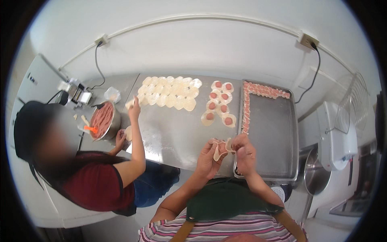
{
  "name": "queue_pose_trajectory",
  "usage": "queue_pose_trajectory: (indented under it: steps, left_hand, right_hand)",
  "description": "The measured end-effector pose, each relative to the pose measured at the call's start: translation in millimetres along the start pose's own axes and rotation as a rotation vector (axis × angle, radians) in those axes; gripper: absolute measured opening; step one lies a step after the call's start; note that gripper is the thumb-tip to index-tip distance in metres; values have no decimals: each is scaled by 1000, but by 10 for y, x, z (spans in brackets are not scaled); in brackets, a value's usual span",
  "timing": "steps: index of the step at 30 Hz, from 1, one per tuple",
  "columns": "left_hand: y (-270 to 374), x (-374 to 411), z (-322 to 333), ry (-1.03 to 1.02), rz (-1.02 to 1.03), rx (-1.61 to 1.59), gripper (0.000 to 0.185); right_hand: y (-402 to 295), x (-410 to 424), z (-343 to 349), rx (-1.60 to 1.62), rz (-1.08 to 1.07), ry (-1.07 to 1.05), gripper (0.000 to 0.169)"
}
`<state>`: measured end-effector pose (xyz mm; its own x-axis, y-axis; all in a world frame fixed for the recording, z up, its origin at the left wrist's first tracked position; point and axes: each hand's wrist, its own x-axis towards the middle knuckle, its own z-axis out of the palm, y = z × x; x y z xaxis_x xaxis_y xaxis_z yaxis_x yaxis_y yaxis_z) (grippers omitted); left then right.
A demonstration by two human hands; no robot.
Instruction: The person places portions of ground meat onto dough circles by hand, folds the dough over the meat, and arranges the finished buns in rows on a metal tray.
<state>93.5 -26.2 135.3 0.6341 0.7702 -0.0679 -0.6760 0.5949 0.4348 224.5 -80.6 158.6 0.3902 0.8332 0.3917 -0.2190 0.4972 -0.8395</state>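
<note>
Over the near edge of the steel table, my left hand [208, 158] cradles a round dough wrapper [216, 154] with a ball of pink meat filling [222, 147] in it. The wrapper's edge is partly folded up around the meat. My right hand [246, 155] pinches the wrapper's right side, its fingertips partly hidden. Just beyond my hands lie several flat wrappers, each with a meat ball [228, 121] on top. To the right, a metal sheet tray [272, 133] holds filled dumplings [266, 89] in rows along its far and left sides.
A co-worker [93, 181] at left handles wrappers beside a steel pot [116, 121] of ground meat with an orange-handled utensil [90, 129]. Overlapping bare wrappers [169, 92] cover the table's far middle. A white mixer [335, 139] and steel bowl [317, 172] stand right of the tray.
</note>
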Motion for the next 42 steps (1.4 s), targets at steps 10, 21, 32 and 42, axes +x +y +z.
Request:
queue_pose_trajectory:
  steps: [10, 21, 32, 42]
  left_hand:
    - [267, -5, 212, -38, 428, 124, 31]
    - [406, 4, 270, -39, 621, 330, 25]
    - [358, -43, 150, -78, 320, 78, 17]
    - [467, -31, 318, -246, 350, 3, 27]
  right_hand:
    - [-35, 207, 329, -52, 213, 51, 8]
    - [-107, 207, 442, 20, 136, -137, 11]
    - [-240, 316, 411, -49, 42, -102, 27]
    - [-160, 288, 378, 45, 176, -83, 18]
